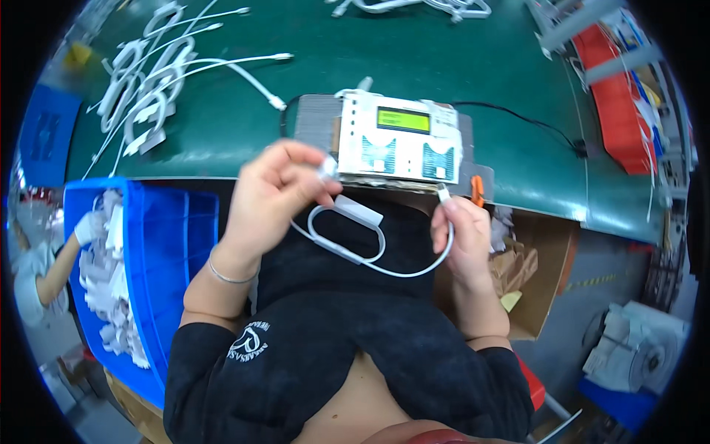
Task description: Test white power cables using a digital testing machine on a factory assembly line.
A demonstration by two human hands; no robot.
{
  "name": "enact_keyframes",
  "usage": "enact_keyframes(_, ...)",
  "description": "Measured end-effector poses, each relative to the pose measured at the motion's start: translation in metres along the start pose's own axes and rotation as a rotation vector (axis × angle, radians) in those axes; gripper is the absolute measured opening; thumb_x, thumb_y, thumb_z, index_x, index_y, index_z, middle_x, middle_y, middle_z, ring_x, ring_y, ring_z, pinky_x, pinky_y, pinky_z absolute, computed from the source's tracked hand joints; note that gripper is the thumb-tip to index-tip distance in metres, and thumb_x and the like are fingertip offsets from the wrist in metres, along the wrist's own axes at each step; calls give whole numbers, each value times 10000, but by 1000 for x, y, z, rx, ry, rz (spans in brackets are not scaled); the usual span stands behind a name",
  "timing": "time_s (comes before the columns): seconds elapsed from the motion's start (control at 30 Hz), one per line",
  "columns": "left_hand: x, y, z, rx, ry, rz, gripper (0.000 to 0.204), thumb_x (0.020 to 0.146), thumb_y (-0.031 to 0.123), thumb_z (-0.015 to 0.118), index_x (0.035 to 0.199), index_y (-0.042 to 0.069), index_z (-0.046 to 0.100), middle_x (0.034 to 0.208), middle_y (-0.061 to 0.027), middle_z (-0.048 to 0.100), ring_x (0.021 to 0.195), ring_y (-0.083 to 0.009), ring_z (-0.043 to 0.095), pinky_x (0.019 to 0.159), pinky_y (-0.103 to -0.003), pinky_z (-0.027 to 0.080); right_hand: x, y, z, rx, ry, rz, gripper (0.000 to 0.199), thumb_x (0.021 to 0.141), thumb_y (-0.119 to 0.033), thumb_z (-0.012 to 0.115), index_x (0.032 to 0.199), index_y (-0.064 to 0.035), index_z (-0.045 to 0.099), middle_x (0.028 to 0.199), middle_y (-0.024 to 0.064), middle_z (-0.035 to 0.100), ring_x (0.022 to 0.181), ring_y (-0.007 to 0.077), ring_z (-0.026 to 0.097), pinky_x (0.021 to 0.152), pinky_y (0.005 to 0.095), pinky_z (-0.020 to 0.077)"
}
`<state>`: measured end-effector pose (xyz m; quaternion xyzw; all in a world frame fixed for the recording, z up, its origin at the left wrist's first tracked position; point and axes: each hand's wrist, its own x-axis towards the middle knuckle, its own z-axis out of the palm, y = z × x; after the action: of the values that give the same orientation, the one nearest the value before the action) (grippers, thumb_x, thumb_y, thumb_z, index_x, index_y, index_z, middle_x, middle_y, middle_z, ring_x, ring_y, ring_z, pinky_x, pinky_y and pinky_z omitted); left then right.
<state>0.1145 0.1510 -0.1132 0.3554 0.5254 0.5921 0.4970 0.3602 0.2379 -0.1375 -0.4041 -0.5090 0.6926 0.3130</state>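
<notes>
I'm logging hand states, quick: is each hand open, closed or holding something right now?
Left hand: closed, holding a blurred white cable end.
Right hand: closed, holding a white cable plug.

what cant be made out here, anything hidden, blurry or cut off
All in the head view:
White cable: its end at the left hand is blurred and partly covered by the fingers.
Electronic tester: the display characters are too small and soft to read surely.
Blue bin: its bottom is hidden under white pieces.
Cable bundle: cut off by the top edge.
</notes>
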Motion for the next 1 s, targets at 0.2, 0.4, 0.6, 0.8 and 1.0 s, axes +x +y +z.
enact_keyframes(0.2, 9, -25, 35, 957, -56, 650, 148, 686, 105, 724, 771, 64, 611, 682, -39, 595, 650, -212, 540, 583, -310, 412, 3, 19, 5, 223, 37, 0, 329, 943, -187, 388, 690, -7, 499, 421, 55, 432, 332, 124, 367, 359, 235, 310)
enact_keyframes(0.4, 11, -31, 41, 1112, 45, 782, 158, 669, 101, 726, 775, 85, 609, 704, -10, 587, 665, -191, 532, 590, -313, 359, 1, 29, 14, 367, 100, -39, 322, 961, -212, 367, 744, -12, 496, 432, 47, 422, 336, 121, 350, 366, 242, 307)
enact_keyframes(0.6, 11, -30, 39, 1173, 92, 815, 161, 690, 138, 715, 808, 101, 612, 719, 13, 579, 682, -168, 526, 601, -309, 326, 6, 30, 17, 329, 76, -54, 329, 976, -230, 350, 784, -7, 498, 446, 50, 432, 354, 117, 352, 386, 239, 314)
enact_keyframes(0.8, 10, -27, 41, 1198, 89, 826, 164, 686, 142, 715, 811, 104, 616, 714, 19, 578, 686, -168, 525, 606, -307, 332, 8, 31, 12, 304, 22, -52, 323, 977, -228, 353, 797, -6, 504, 464, 54, 450, 375, 115, 376, 401, 235, 330)
enact_keyframes(1.0, 12, -29, 41, 1201, 93, 797, 155, 688, 149, 716, 799, 105, 616, 714, 12, 583, 696, -170, 531, 608, -306, 338, 8, 32, 7, 276, -22, -61, 328, 978, -232, 355, 813, 3, 514, 481, 55, 467, 390, 113, 395, 415, 229, 338)
